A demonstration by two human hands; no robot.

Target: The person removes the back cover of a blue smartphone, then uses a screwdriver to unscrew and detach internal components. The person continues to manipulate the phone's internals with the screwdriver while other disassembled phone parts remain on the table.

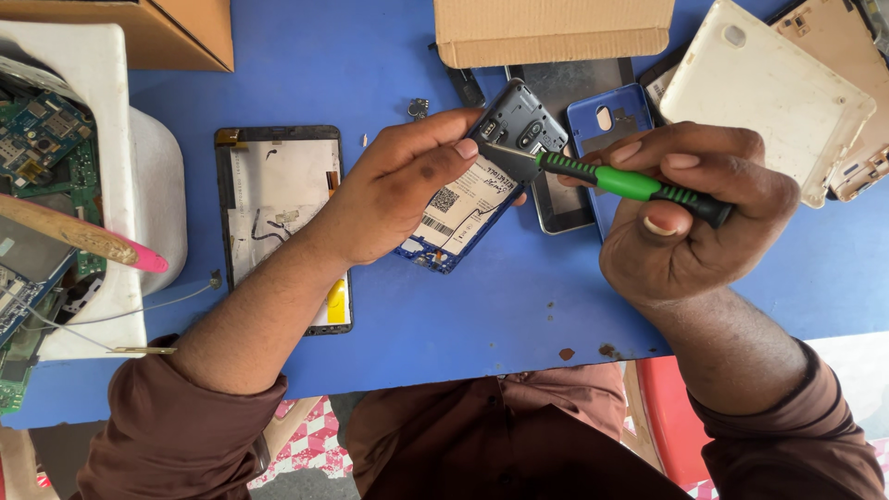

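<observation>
My left hand [394, 190] grips an opened blue phone [482, 181] with its back cover off, tilted over the blue table [463, 306]; white labels show on its inner frame. My right hand [690, 213] holds a green and black screwdriver [630, 183] whose metal tip touches the upper part of the phone near the camera area. Both hands meet over the middle of the table.
A tablet screen panel [282, 227] lies to the left. A white tray [120, 185] with circuit boards [42, 139] stands at the far left. A blue back cover [607, 125], a dark phone [565, 199], white tablet backs [764, 88] and cardboard boxes [551, 28] lie behind.
</observation>
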